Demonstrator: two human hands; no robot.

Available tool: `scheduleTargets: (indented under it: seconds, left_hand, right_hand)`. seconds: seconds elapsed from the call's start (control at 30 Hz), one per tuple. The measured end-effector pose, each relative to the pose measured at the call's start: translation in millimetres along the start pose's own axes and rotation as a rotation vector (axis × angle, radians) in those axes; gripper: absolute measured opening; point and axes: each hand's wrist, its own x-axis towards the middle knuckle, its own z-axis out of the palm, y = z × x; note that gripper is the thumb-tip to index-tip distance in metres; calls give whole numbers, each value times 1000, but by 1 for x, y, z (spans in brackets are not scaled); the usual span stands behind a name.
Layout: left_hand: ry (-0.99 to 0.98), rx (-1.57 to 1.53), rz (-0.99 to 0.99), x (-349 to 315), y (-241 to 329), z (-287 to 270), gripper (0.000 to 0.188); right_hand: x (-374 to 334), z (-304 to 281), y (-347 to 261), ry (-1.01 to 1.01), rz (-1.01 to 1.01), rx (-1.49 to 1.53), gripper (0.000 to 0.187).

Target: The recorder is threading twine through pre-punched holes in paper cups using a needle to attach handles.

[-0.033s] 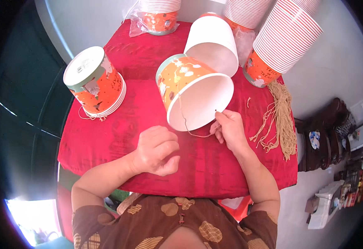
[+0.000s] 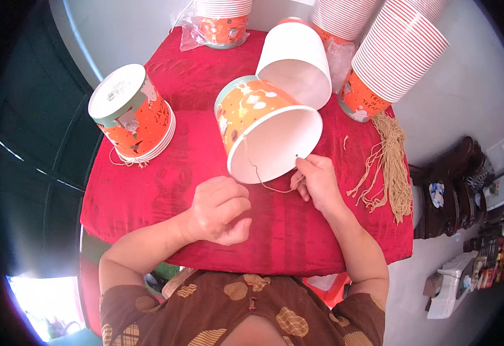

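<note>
A paper bucket (image 2: 258,106), orange with white figures, lies tilted on its side with its white mouth facing me. My right hand (image 2: 316,180) is closed at the lower right of its rim, thumb and finger beside a small dark hole. A thin piece of twine (image 2: 256,167) hangs from the rim's left side and curves into that hand's fingers. My left hand (image 2: 220,210) is curled into a loose fist, thumb apart from the fingers, just in front of the rim. No object shows in it, and its palm is hidden.
Behind lies another bucket (image 2: 295,55), its mouth towards me. A short upside-down stack of buckets (image 2: 134,124) with twine at its rim stands left. Tall bucket stacks (image 2: 399,52) rise at the back right, and a bagged stack (image 2: 223,29) at the back. A twine bundle (image 2: 396,167) lies right on the red cloth (image 2: 177,193).
The tilted bucket has shifted slightly left and down. My right hand has moved a little left with it; my left hand is nearly still.
</note>
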Motion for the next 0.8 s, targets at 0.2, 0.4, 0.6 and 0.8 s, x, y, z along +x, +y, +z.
scheduleTargets:
  seconds: [0.2,0.4,0.6,0.8]
  left_hand:
    - [-61,-62,50,8,9,7,26]
    - [-61,-31,-311,-1,-1,25,30]
    - [-163,20,-500,-11,-14,26,22]
    - [-156,9,-457,-8,-13,30,23]
  right_hand:
    - [-14,18,2,-213,147,-56,25]
    - [-18,20,4,-324,160,-122,27]
    - [-24,19,-5,-315,103,-226,22]
    - [-27,20,0,-283,56,-90,15]
